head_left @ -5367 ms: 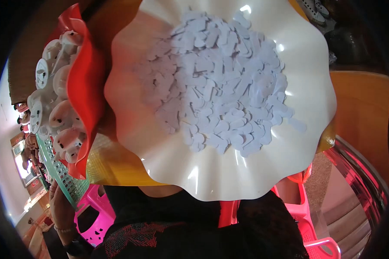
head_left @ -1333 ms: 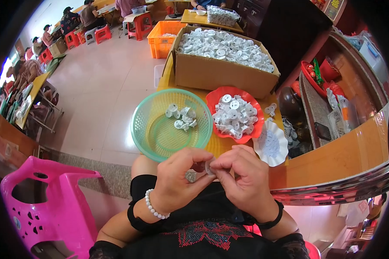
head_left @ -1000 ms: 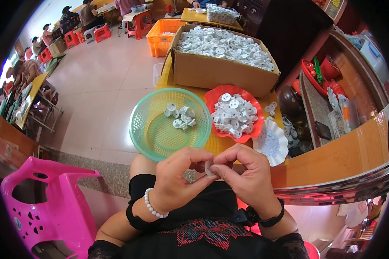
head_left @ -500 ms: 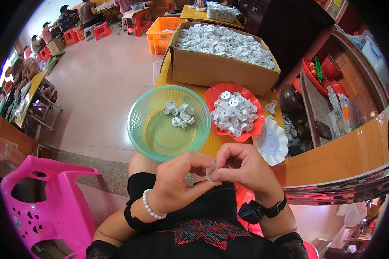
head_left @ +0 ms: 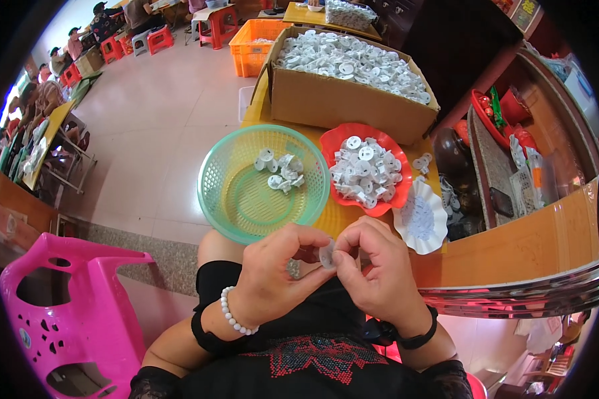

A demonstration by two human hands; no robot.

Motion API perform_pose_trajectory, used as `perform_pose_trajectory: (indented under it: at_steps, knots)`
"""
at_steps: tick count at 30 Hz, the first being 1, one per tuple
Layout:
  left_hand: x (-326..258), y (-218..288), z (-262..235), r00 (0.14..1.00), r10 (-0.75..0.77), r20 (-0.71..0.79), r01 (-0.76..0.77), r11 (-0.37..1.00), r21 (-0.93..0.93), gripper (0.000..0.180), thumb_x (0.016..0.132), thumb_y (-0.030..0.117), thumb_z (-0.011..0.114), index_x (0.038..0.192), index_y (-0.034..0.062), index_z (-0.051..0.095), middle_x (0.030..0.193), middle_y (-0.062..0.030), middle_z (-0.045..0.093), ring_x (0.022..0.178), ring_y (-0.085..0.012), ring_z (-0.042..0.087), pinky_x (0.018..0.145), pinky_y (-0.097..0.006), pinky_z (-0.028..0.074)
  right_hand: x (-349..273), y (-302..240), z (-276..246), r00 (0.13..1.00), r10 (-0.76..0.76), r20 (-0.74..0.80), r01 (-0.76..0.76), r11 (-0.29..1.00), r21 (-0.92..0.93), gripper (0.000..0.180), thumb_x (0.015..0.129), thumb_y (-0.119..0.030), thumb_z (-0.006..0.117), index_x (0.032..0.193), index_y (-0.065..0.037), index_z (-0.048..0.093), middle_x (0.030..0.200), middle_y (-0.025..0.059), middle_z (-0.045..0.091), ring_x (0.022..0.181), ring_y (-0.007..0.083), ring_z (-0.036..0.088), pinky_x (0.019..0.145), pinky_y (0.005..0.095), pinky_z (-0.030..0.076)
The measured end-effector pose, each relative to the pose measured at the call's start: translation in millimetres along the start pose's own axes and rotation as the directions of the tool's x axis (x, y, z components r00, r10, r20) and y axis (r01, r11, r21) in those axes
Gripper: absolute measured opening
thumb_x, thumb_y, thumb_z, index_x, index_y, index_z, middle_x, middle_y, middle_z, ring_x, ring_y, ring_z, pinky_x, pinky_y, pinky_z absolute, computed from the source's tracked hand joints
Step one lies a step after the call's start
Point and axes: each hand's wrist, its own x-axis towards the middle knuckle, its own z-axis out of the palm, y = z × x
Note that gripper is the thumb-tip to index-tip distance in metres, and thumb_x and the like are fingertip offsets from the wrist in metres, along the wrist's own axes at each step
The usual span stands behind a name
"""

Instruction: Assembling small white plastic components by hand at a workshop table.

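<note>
Above my lap, my left hand [head_left: 276,269] pinches a small round white plastic part [head_left: 327,254] between thumb and fingers. My right hand [head_left: 374,267] is closed against the part's right side, its thumb and forefinger pressed together there; whether a smaller piece sits between them is hidden. Just beyond my hands stands a green plastic basket [head_left: 209,193] with a few white parts [head_left: 283,173] in it. To its right, a red scalloped bowl [head_left: 403,176] is heaped with similar white parts [head_left: 366,166]. A white fluted dish [head_left: 434,233] holds tiny clear pieces [head_left: 418,216].
Behind the bowls, a cardboard box [head_left: 346,106] full of white parts stands on the yellow table [head_left: 336,218]. An orange crate [head_left: 246,58] is behind it. A pink plastic chair [head_left: 106,306] stands at my left, a shelf with a phone [head_left: 501,201] at my right. People sit at tables far left.
My right hand has turned, its back now more upward and its fingers closer round the part's edge. The part stays in my left hand. The whole view has shifted slightly.
</note>
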Motion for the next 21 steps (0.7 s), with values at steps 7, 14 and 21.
perform_pose_trajectory:
  at_steps: [7,14,21]
  knots:
    - [0.8,1.1,-2.1,1.000,-0.002,0.026,0.001,0.999,0.048,0.029,0.071,0.002,0.077,0.095,0.0015,0.061,0.086,-0.0075,0.064,0.074,-0.0160,0.067,0.065,-0.026,0.054,-0.3,1.8,4.4,0.990,-0.138,-0.029,0.129,0.970,-0.205,0.013,0.075,-0.004,0.060,0.084,-0.005,0.051,0.076,0.0069,0.052,0.073,0.0282,0.054,0.088,0.0433,0.039]
    - [1.3,1.3,-3.1,0.998,0.052,0.036,-0.056,0.991,0.123,0.032,0.068,0.001,0.077,0.096,0.0012,0.061,0.085,-0.0081,0.063,0.071,-0.0169,0.066,0.065,-0.027,0.053,-1.4,1.5,7.3,0.977,-0.212,-0.016,0.196,0.929,-0.314,0.015,0.075,-0.003,0.059,0.086,-0.005,0.049,0.076,0.0071,0.051,0.073,0.0279,0.054,0.093,0.0485,0.038]
    - [1.7,4.1,-2.7,0.995,0.088,0.039,-0.093,0.985,0.147,0.033,0.068,0.000,0.076,0.096,0.0010,0.060,0.084,-0.0081,0.063,0.070,-0.0175,0.065,0.064,-0.027,0.053,-3.0,-1.1,7.0,0.988,-0.151,-0.031,0.137,0.951,-0.276,0.015,0.076,-0.003,0.058,0.086,-0.005,0.048,0.077,0.0078,0.050,0.074,0.0287,0.054,0.096,0.0516,0.037]
